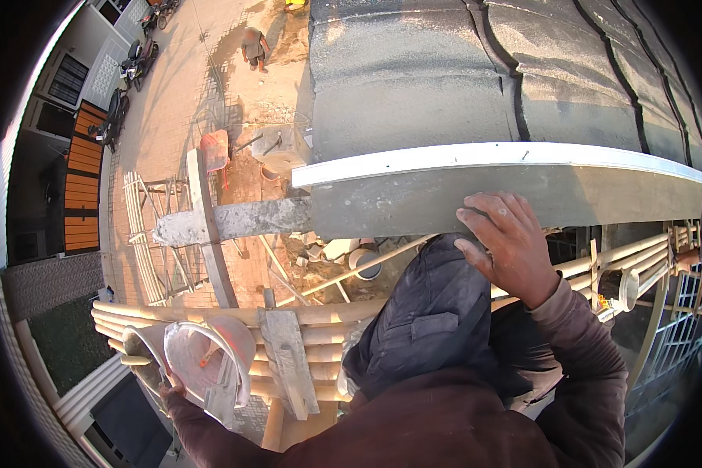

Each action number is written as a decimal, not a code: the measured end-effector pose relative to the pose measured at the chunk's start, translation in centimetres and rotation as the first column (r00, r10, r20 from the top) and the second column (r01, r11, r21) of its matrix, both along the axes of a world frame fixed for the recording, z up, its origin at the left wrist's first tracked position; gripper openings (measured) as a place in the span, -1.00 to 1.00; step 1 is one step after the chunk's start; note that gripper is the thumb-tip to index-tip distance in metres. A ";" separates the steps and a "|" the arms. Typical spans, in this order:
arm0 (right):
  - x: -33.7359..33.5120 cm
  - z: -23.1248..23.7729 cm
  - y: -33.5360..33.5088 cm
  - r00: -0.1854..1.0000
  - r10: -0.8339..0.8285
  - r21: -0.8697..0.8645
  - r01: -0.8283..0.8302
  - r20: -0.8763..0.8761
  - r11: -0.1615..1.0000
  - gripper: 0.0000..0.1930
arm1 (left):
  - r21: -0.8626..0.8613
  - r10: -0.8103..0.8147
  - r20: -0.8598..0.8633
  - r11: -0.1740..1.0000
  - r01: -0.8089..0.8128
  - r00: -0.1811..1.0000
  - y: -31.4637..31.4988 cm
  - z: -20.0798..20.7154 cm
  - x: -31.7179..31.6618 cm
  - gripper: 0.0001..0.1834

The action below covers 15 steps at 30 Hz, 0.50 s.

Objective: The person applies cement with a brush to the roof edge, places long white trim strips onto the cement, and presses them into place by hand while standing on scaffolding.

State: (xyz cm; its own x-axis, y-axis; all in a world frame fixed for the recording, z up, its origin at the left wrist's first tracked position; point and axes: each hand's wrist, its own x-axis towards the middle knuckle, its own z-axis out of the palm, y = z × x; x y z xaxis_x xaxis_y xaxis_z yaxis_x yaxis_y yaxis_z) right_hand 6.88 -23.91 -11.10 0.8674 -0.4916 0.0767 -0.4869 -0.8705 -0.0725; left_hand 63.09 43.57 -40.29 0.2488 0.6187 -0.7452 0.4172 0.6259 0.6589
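Observation:
My right hand (511, 246) rests against the lower edge of a grey plastered ledge (398, 199), fingers bent a little and apart, holding nothing. A white strip (444, 158) runs along the top of that ledge. Down at the left, my left hand (171, 384) grips the rim between two tilted buckets, with its fingers partly hidden. The larger bucket (246, 343) is smeared with pale mortar. Inside it lie an orange-handled tool (209, 355) and a grey flat piece (223, 390). A mortar-caked board (287, 359) lies beside the buckets on the bamboo poles (327, 313).
Dark roof tiles (405, 101) rise beyond the ledge. A plank (210, 234) crosses a rough concrete beam (261, 218) at the left. Far below are a red wheelbarrow (214, 150), a bucket (365, 264), parked motorbikes (136, 62) and a person (253, 48). Bamboo scaffolding (632, 261) continues right.

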 end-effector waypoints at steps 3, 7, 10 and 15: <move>1.2 -1.1 0.5 0.996 0.034 -0.006 -0.034 -0.078 0.999 -0.47 | 0.026 0.001 -0.090 1.000 0.001 0.996 0.2 0.5 1.0 -0.46; 2.0 -1.7 1.1 0.990 0.057 0.008 -0.056 -0.131 0.998 -0.37 | 0.147 -0.290 -0.124 0.940 0.307 0.949 -0.5 1.3 1.8 -0.44; 2.4 -1.6 1.3 0.987 0.025 0.030 -0.020 -0.159 0.999 -0.35 | 0.316 -0.594 -0.391 0.631 0.709 0.703 -1.8 2.0 1.4 -0.40; 2.9 -1.7 1.3 0.982 -0.009 0.057 0.020 -0.187 0.998 -0.35 | 0.182 -0.271 -0.959 -0.358 0.916 0.084 -3.8 2.1 -0.8 -0.31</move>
State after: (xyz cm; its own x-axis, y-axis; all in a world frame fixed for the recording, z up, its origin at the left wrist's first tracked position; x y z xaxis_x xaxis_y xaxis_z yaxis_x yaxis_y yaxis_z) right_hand 9.74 -22.65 -12.77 0.8567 -0.5028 -0.1152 -0.5089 -0.8603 -0.0292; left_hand 62.34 39.78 -38.23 0.8802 0.3766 -0.2888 0.3495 -0.9261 -0.1423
